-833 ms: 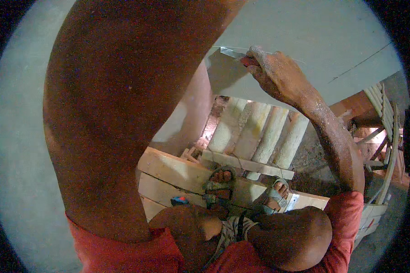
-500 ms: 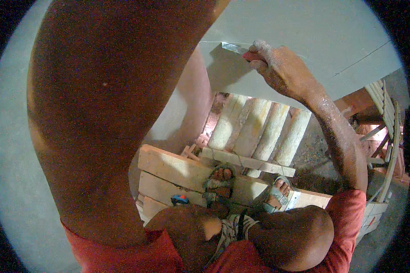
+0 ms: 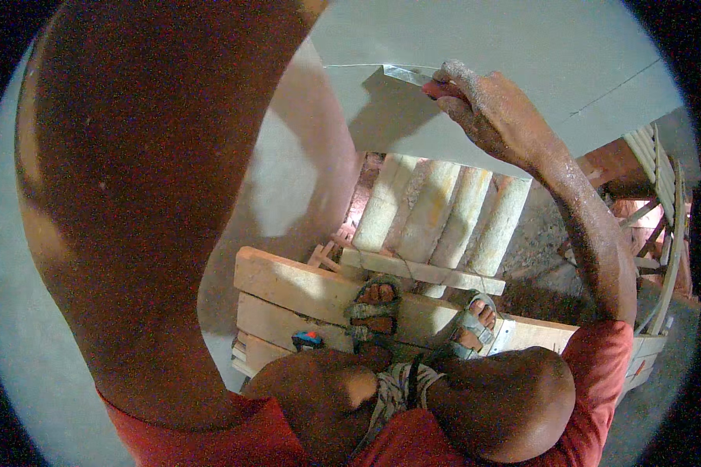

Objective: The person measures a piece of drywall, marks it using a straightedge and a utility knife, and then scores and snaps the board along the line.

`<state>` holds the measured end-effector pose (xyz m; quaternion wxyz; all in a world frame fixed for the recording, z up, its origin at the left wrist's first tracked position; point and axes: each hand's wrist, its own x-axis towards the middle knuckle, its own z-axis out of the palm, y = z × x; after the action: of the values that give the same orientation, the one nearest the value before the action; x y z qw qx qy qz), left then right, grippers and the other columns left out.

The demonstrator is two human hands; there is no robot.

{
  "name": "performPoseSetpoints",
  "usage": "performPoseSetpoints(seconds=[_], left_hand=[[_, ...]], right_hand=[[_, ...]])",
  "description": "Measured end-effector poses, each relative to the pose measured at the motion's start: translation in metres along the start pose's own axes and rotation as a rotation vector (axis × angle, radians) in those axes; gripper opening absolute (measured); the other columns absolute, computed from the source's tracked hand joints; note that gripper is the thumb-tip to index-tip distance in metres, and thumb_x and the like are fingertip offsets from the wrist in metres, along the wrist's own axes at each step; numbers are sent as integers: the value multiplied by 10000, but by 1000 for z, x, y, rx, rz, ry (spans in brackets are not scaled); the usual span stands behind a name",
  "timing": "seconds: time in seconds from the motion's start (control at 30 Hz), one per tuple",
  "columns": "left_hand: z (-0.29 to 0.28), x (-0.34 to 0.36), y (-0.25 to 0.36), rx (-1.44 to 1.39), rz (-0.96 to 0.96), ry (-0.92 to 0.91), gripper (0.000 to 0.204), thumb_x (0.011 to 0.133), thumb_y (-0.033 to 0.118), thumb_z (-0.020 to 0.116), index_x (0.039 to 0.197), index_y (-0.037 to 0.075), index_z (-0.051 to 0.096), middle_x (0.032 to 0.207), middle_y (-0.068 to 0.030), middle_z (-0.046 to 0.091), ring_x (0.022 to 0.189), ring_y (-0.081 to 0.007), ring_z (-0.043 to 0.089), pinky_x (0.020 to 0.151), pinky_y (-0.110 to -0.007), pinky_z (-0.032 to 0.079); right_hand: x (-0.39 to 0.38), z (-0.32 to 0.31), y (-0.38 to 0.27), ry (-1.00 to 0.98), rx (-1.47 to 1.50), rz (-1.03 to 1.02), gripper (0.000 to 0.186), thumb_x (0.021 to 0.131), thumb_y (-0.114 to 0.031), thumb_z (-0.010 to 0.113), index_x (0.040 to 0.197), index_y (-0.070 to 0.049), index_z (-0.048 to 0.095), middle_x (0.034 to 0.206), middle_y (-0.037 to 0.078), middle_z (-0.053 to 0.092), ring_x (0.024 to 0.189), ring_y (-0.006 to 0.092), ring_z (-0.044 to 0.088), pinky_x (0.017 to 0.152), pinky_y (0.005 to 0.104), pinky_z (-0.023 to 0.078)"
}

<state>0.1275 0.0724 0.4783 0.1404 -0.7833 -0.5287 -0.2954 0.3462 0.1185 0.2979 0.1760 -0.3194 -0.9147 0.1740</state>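
Head view: right hand [image 3: 494,115] curled closed around a red-handled tool with a flat silvery metal blade [image 3: 406,75], upper centre of frame; blade at a smooth grey plaster-like surface [image 3: 584,47], contact unclear. Thin pale line [image 3: 354,65] present by the blade, thin dark line [image 3: 616,87] present at upper right; how much remains, can't tell. Bare left arm [image 3: 148,194] raised, upper left; left hand out of frame, grip unknown.

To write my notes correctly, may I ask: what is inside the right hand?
Inside the right hand, part of a reddish handle shows, with a flat shiny blade pointing out to the left. The hand covers the rest, so the handle's full shape cannot be seen.
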Motion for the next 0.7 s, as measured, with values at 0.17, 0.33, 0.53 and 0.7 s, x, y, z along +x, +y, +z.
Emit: performPoseSetpoints(seconds=[0.17, 0.33, 0.53, 0.7], left_hand=[[0, 0, 0, 6, 0, 5, 364, 822, 210, 726, 1090, -25, 652, 952, -173, 692, 842, -238, 671, 753, -374, 548], [2, 2, 3, 15, 7, 8, 366, 821, 212, 727, 1091, -25, 652, 953, -173, 692, 842, -238, 671, 756, -374, 548], [-3, -1, -1, 32, 3, 13, 369, 821, 214, 729, 1092, -24, 651, 953, -172, 692, 843, -238, 671, 759, -374, 547], [0, 2, 2, 13, 23, 38, 372, 820, 215, 731, 1093, -24, 651, 953, -172, 692, 843, -238, 671, 761, -374, 547]], right_hand=[[-4, -10, 0, 4, 26, 15, 227, 948, -251, 518, 1051, -59, 580, 868, 202, 674, 787, 416, 648, 675, 517, 505], [-9, -17, 4, -23, 61, 69, 228, 946, -245, 525, 1052, -52, 582, 871, 197, 671, 805, 409, 650, 689, 512, 503], [-8, -16, 9, 11, 54, 8, 216, 939, -170, 568, 1103, -31, 586, 898, 191, 679, 807, 388, 655, 702, 472, 493], [-21, -27, 21, 16, 56, 1, 226, 935, -190, 585, 1099, -34, 588, 884, 188, 676, 787, 384, 652, 681, 469, 486]])
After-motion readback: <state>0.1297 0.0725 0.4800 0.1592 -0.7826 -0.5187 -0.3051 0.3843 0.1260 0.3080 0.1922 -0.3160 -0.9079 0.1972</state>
